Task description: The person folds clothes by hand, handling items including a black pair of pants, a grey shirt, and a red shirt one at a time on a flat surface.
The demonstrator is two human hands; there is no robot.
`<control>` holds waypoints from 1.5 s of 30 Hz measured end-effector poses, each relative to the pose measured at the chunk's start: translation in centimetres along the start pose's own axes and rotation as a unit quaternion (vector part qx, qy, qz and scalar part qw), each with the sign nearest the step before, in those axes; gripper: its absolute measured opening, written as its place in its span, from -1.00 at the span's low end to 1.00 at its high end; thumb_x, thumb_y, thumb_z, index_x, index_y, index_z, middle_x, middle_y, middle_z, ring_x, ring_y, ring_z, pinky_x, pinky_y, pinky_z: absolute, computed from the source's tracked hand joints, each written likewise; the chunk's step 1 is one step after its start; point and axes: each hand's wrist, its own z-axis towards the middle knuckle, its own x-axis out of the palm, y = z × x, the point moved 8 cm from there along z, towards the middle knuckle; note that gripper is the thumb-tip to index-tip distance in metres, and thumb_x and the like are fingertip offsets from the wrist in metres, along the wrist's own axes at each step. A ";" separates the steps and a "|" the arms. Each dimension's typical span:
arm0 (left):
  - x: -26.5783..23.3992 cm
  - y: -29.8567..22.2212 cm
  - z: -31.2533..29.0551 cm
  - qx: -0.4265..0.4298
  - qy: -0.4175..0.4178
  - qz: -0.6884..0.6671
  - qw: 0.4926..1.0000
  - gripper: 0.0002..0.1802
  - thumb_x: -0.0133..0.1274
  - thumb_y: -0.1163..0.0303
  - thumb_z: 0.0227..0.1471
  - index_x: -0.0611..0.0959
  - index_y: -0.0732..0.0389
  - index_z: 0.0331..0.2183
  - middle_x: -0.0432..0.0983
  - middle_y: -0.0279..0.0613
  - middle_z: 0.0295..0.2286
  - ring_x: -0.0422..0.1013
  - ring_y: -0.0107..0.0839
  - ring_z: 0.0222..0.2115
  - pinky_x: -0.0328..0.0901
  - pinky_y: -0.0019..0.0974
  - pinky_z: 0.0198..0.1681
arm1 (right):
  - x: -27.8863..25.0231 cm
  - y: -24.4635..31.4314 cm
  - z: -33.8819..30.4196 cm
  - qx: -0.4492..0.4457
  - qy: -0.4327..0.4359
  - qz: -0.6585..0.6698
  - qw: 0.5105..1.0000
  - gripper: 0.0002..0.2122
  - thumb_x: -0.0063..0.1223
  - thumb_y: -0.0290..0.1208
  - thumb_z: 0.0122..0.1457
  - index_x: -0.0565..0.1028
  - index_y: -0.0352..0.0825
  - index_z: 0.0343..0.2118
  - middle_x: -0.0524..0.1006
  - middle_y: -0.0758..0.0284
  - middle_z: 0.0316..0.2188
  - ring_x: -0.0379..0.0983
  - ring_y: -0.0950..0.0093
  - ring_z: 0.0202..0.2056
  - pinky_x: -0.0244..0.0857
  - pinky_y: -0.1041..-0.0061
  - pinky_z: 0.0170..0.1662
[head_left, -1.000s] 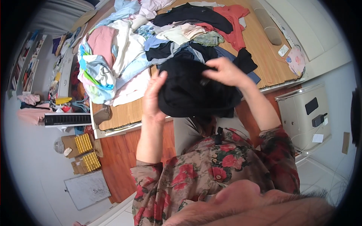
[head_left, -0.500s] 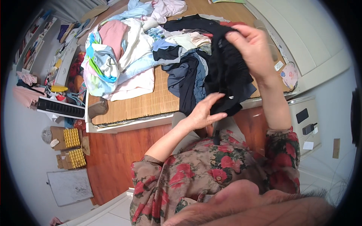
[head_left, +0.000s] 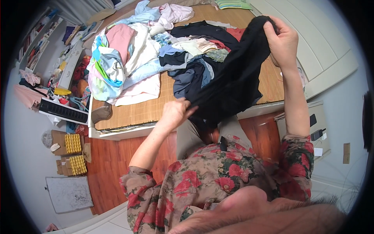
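Observation:
A black garment [head_left: 233,80] stretches slantwise between my hands; its exact kind I cannot tell. My right hand [head_left: 281,41] pinches its upper right end, thumb on top, above the bed. At its lower left edge my left hand [head_left: 176,114] is closed on the cloth, just past the bed's front edge. Behind the garment lies a pile of dark clothes [head_left: 187,80], partly hidden by it. Left of that pile is a heap of light bedding or clothes [head_left: 134,50], white, pink and blue.
The bed has a woven bamboo mat [head_left: 146,113] and a pale frame. A brown block-like object [head_left: 100,112] rests at its front left corner. On the left stand crowded shelves [head_left: 37,50], yellow-fronted boxes [head_left: 76,154] and a whiteboard [head_left: 70,194]. A cabinet [head_left: 323,144] stands at right.
My right hand has moved up and right with the garment's end. My left hand, open before, has moved left and closed on the cloth, so the garment is now spread out between them.

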 end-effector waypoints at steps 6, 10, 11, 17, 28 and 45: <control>-8.3 3.8 0.1 -0.031 -0.159 0.042 0.986 -0.75 0.22 0.26 -0.13 0.55 0.19 -0.60 0.45 -0.14 -0.59 0.44 -0.11 -0.56 0.31 -0.14 -0.51 | -2.0 0.1 0.9 -0.063 -0.003 -0.241 0.968 -0.77 -0.01 -0.40 0.06 0.57 -0.37 -0.27 0.46 0.38 -0.72 0.38 0.70 -0.62 0.27 0.64 -0.48; -12.7 5.1 0.6 -0.027 -0.211 0.152 0.965 -0.81 0.22 0.31 -0.20 0.55 0.16 -0.55 0.48 -0.18 -0.53 0.46 -0.15 -0.52 0.32 -0.17 -0.50 | -2.1 -1.9 0.8 -0.007 0.007 -0.205 0.979 -0.78 -0.05 -0.42 0.07 0.57 -0.34 -0.27 0.42 0.42 -0.75 0.41 0.68 -0.63 0.28 0.63 -0.50; -14.2 5.9 0.9 -0.045 -0.227 0.179 0.956 -0.81 0.22 0.31 -0.19 0.54 0.14 -0.55 0.48 -0.21 -0.52 0.46 -0.15 -0.52 0.33 -0.17 -0.49 | -1.8 -2.4 1.1 0.019 0.031 -0.164 0.986 -0.78 -0.06 -0.42 0.07 0.57 -0.34 -0.26 0.44 0.42 -0.73 0.45 0.67 -0.61 0.31 0.64 -0.49; -25.8 7.1 4.2 -0.058 -0.365 0.349 0.861 -0.82 0.15 0.24 -0.12 0.54 0.10 -0.48 0.51 -0.25 -0.45 0.49 -0.16 -0.45 0.35 -0.17 -0.48 | 0.6 -0.2 2.7 0.046 0.107 -0.105 0.988 -0.75 -0.07 -0.43 0.07 0.52 -0.41 -0.22 0.56 0.33 -0.55 0.55 0.57 -0.49 0.39 0.65 -0.42; -37.2 -3.3 5.7 0.056 -0.507 0.333 0.793 -0.87 0.05 0.50 -0.22 0.54 0.27 -0.47 0.48 -0.07 -0.39 0.43 -0.01 -0.36 0.33 -0.15 -0.34 | 0.6 -1.4 6.2 0.101 0.192 -0.272 0.937 -0.70 -0.09 -0.26 0.06 0.50 -0.42 -0.33 0.54 0.30 -0.53 0.52 0.54 -0.59 0.33 0.58 -0.58; -32.2 2.2 5.2 0.015 -0.260 0.192 0.946 -0.85 0.22 0.48 -0.13 0.68 0.26 -0.39 0.58 -0.20 -0.41 0.52 -0.41 -0.47 0.43 -0.42 -0.34 | -2.8 0.6 4.7 0.145 0.264 0.105 0.948 -0.74 -0.07 -0.36 0.13 0.42 -0.32 -0.12 0.48 0.39 -0.29 0.45 0.66 -0.45 0.30 0.71 -0.44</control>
